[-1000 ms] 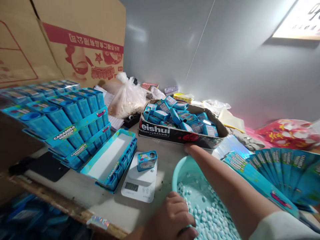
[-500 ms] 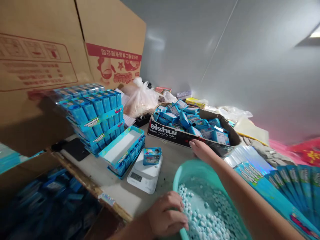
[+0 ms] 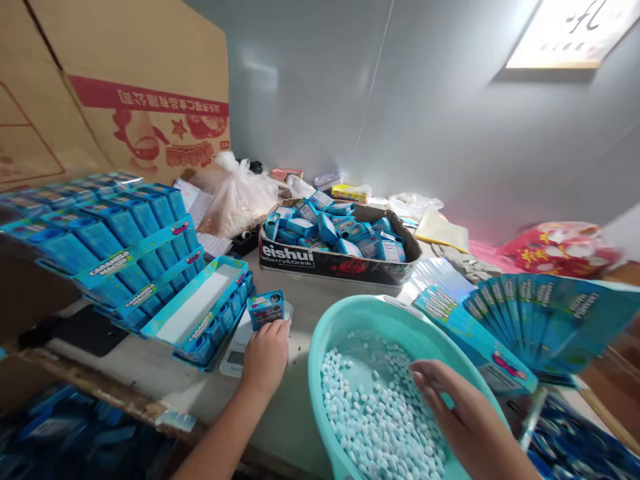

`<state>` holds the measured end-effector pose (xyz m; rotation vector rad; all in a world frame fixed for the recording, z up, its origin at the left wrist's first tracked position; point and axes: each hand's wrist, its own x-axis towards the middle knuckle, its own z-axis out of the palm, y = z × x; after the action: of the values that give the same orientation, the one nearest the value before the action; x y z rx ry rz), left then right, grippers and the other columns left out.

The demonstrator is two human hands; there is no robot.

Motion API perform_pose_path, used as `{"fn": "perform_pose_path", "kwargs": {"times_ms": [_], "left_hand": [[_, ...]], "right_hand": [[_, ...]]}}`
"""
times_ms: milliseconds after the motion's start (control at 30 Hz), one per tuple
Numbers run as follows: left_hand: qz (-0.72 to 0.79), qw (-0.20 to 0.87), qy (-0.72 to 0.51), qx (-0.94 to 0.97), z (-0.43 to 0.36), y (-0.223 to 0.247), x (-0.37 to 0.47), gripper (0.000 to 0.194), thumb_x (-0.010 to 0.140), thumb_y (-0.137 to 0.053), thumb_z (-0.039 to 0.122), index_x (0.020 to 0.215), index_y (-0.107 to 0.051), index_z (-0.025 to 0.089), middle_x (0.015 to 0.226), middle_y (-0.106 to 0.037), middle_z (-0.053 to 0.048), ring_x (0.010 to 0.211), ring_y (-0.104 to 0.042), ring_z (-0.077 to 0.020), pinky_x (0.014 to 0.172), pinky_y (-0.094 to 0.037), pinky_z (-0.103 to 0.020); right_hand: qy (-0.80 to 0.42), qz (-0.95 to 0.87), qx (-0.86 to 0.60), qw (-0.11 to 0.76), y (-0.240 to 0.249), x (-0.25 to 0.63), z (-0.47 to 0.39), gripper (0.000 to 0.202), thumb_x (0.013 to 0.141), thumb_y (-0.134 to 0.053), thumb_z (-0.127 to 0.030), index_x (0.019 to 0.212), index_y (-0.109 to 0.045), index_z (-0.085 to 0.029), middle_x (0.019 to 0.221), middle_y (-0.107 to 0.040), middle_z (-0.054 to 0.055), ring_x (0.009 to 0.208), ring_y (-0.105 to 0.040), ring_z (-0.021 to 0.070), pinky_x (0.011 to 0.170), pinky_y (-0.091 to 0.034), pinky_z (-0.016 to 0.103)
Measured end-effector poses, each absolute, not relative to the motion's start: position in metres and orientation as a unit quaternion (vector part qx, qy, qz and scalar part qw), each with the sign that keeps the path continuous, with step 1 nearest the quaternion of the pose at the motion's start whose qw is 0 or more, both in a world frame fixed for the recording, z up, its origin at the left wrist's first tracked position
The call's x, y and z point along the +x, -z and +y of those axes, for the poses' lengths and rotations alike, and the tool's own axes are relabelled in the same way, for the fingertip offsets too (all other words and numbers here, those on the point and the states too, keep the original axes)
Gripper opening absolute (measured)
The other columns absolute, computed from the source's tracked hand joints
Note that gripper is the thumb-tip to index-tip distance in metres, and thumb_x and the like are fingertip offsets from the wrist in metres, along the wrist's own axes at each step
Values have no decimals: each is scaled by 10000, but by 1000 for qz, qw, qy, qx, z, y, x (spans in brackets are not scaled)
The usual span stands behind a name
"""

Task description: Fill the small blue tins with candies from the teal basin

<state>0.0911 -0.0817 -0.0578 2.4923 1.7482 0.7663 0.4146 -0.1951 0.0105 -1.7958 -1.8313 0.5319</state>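
Observation:
A small blue candy box (image 3: 265, 308) stands on a white kitchen scale (image 3: 235, 359), and the fingers of my left hand (image 3: 267, 353) close on its lower part. My left hand covers some of the scale. Inside the turquoise basin (image 3: 320, 393) lies a heap of small white and pale blue candies (image 3: 385, 413). Over the right side of the basin is my right hand (image 3: 455, 400), its thumb apart from the fingers and nothing visible in it. A black carton (image 3: 340, 268) behind the basin holds many more blue candy boxes (image 3: 327, 228).
Left of the scale are an open blue display tray (image 3: 200, 307) and stacked trays of blue boxes (image 3: 115, 227). On the right, flat blue cartons (image 3: 535, 313) fan out. A tied plastic bag (image 3: 240, 197) sits at the back, before a large cardboard box (image 3: 150, 87).
My left hand has moved from the basin's rim to the box on the scale. My right hand has drawn back from the black carton to above the candies. The view has swung right.

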Motion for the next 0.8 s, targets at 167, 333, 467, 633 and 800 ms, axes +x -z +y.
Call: {"fn": "perform_pose_path", "kwargs": {"times_ms": [167, 333, 467, 633, 800], "left_hand": [[527, 7, -269, 806, -76, 63, 89, 362, 826, -524, -34, 1082, -734, 112, 1043, -767, -107, 975, -711, -283, 825, -598, -423], [448, 14, -379, 809, -92, 32, 96, 286, 914, -521, 46, 1079, -720, 169, 1059, -765, -78, 1036, -703, -197, 954, -569, -353], [354, 135, -428, 820, -115, -21, 129, 241, 936, -615, 165, 1124, -698, 291, 1097, -771, -7, 1029, -718, -183, 1103, -480, -466], [452, 122, -362, 807, -95, -46, 112, 458, 933, -629, 398, 1379, -569, 313, 1483, -561, -71, 1389, -506, -279, 1193, -338, -585], [652, 2, -230, 722, -46, -13, 38, 740, 757, -734, 375, 1404, -503, 100, 1381, -592, -245, 1281, -569, -407, 1046, -484, -533]], "right_hand": [[-232, -679, -657, 233, 6, 392, -199, 411, 1020, -362, -530, 829, -581, -239, 795, -635, 34, 723, -613, 187, 654, -482, 299], [-236, -675, -644, 272, 5, 397, -193, 428, 1018, -362, -543, 790, -541, -228, 717, -576, 16, 661, -557, 172, 613, -436, 287], [-254, -665, -644, 281, 3, 401, -193, 412, 1015, -381, -540, 825, -563, -224, 741, -584, 18, 683, -560, 175, 627, -429, 290], [-268, -637, -653, 309, -2, 400, -198, 393, 1016, -383, -533, 878, -586, -227, 789, -594, 21, 717, -570, 179, 652, -441, 296], [-280, -628, -653, 318, -7, 401, -203, 341, 1024, -403, -475, 897, -596, -223, 883, -600, 33, 757, -585, 178, 684, -457, 310]]}}
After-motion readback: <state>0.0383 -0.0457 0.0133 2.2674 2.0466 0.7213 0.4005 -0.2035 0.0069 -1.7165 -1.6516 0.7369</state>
